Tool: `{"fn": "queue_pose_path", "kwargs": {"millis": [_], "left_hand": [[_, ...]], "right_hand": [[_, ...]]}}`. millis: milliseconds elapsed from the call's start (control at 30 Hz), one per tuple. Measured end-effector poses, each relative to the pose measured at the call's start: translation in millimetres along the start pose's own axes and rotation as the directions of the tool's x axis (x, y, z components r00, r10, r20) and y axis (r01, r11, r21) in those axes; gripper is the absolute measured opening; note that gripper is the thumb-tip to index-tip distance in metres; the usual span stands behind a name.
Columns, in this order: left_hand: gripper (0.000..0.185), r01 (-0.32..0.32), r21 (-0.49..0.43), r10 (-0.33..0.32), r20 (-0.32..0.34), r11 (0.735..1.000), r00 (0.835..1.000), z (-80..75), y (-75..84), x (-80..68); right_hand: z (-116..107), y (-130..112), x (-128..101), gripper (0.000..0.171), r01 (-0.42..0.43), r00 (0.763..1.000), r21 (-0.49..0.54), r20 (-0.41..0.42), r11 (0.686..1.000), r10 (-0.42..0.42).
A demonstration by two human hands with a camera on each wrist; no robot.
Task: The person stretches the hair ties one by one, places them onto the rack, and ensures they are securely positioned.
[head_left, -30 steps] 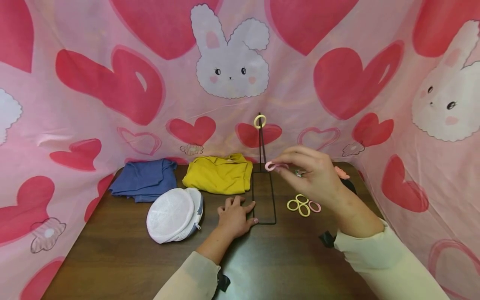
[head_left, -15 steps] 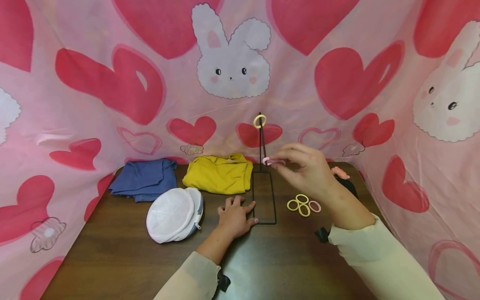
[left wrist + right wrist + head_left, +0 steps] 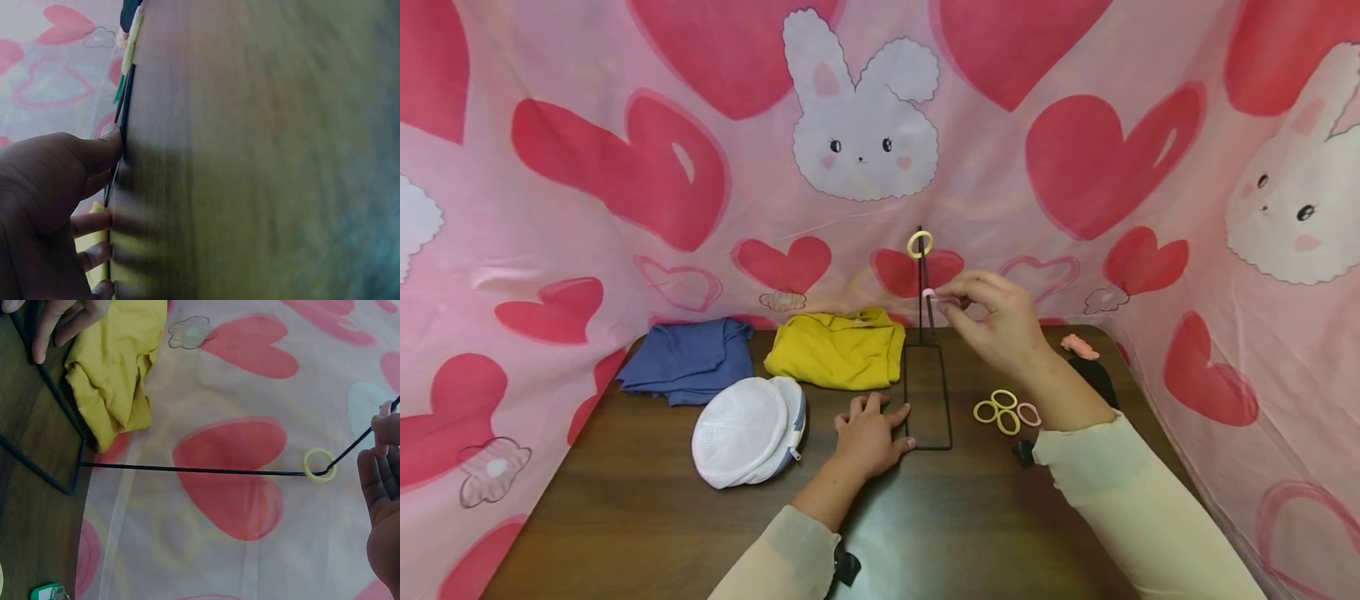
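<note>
The right hand (image 3: 996, 325) is raised above the far middle of the wooden table (image 3: 647, 508), its thumb and fingertips pinching a pink hair tie (image 3: 930, 294) held right against the upright rod of a black wire stand (image 3: 927, 400). A yellow hair tie (image 3: 920, 243) already hangs on the hooked top of that rod, above the pink one. The left hand (image 3: 870, 437) lies flat on the table with relaxed, straight fingers, the thumb pressing the near left edge of the stand's rectangular wire base.

Just right of the base, a small cluster of loose hair ties (image 3: 1006, 412), three yellow and one pink, lies on the wood. A white mesh laundry pouch (image 3: 747, 429) with a zipper sits near left of the left hand; what it holds cannot be seen. Behind it lie a folded blue cloth (image 3: 688, 357) and a yellow cloth (image 3: 838, 347). A pink clip-like item (image 3: 1078, 345) rests at the far right edge.
</note>
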State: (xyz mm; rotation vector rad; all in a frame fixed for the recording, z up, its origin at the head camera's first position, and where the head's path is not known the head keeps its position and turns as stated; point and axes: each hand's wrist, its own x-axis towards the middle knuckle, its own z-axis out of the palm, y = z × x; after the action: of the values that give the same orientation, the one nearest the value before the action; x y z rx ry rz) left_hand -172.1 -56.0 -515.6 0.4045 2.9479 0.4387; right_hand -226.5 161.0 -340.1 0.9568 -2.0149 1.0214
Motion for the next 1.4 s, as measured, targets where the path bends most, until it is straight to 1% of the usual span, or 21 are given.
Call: {"fn": "queue_pose_path", "kwargs": {"millis": [133,233,367,467,667,867,1033,1167,1400], "left_hand": [[0.062,-0.002,-0.003,0.002,-0.002,1.0,1.0,0.6,0.5,-0.3],[0.062,-0.003,-0.003,0.003,-0.001,1.0,1.0,1.0,0.2,0.2],[0.063,-0.003,-0.008,0.003,0.003,1.0,1.0,1.5,-0.8,0.9],[0.063,-0.005,-0.011,0.005,0.003,1.0,1.0,0.8,-1.7,0.7],[0.063,-0.003,-0.009,0.003,0.003,1.0,1.0,0.2,-2.4,1.1],[0.063,0.002,-0.015,-0.002,0.011,1.0,1.0,-0.2,0.1,0.3],[0.063,0.003,-0.014,-0.003,0.013,1.0,1.0,0.1,0.2,0.3],[0.063,0.005,-0.018,-0.005,0.013,1.0,1.0,-0.5,-0.2,0.1],[0.062,-0.007,-0.01,0.007,0.007,1.0,1.0,0.0,-0.6,0.1]], "right_hand": [[6.6,10.6,3.3,0.019,0.002,1.0,-0.039,-0.011,0.999,-0.002],[10.3,18.0,6.8,0.016,-0.021,1.0,-0.07,-0.004,0.997,0.021],[15.5,25.3,12.6,0.012,-0.089,0.996,-0.085,0.005,0.992,0.09],[21.4,28.5,18.1,0.011,-0.152,0.988,-0.09,-0.009,0.984,0.152],[36.1,35.8,28.3,0.011,-0.249,0.966,-0.08,-0.089,0.965,0.242],[44.4,41.4,32.9,0.011,-0.33,0.935,-0.072,-0.162,0.941,0.316],[50.7,48.8,38.4,0.014,-0.388,0.91,-0.064,-0.187,0.919,0.371],[53.2,51.7,41.8,0.019,-0.397,0.907,-0.062,-0.182,0.916,0.381],[50.2,51.0,36.0,0.025,-0.354,0.924,-0.066,-0.177,0.933,0.338]]}}
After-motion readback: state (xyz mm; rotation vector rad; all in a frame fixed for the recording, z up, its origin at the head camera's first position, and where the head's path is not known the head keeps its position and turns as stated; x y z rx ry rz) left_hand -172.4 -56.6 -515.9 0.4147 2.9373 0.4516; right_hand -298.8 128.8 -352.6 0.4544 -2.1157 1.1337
